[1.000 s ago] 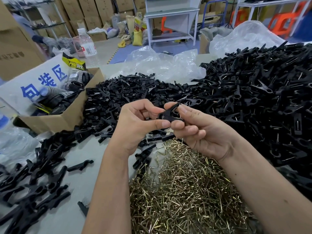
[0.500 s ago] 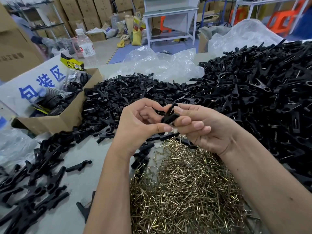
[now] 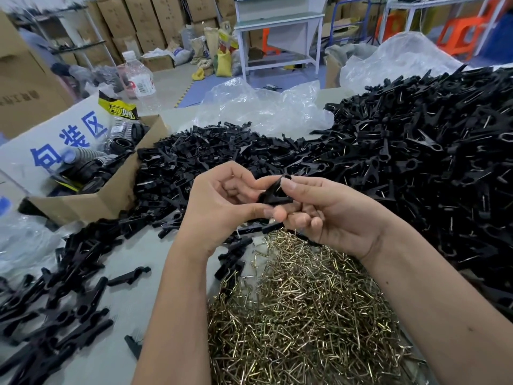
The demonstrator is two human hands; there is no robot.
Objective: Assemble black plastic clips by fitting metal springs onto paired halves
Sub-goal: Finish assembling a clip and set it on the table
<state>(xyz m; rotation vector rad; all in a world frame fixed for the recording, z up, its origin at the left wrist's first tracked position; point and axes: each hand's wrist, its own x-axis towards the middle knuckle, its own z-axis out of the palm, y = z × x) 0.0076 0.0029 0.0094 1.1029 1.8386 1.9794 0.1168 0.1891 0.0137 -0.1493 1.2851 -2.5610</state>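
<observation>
While both hands meet above the table, a small black plastic clip (image 3: 274,191) sits pinched between them, its halves splayed in a V. The left hand (image 3: 222,207) curls thumb and fingers round its near end; the right hand (image 3: 327,209) pinches its far tip. Just below lies a heap of brass-coloured metal springs (image 3: 302,307); bare grey tabletop (image 3: 133,251) shows to the left between scattered black clip halves (image 3: 69,295).

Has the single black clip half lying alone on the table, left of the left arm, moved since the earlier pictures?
No. The lone clip half keeps its place beside the loose pile of clip halves; its small shift in the picture matches the camera's own movement.
</observation>
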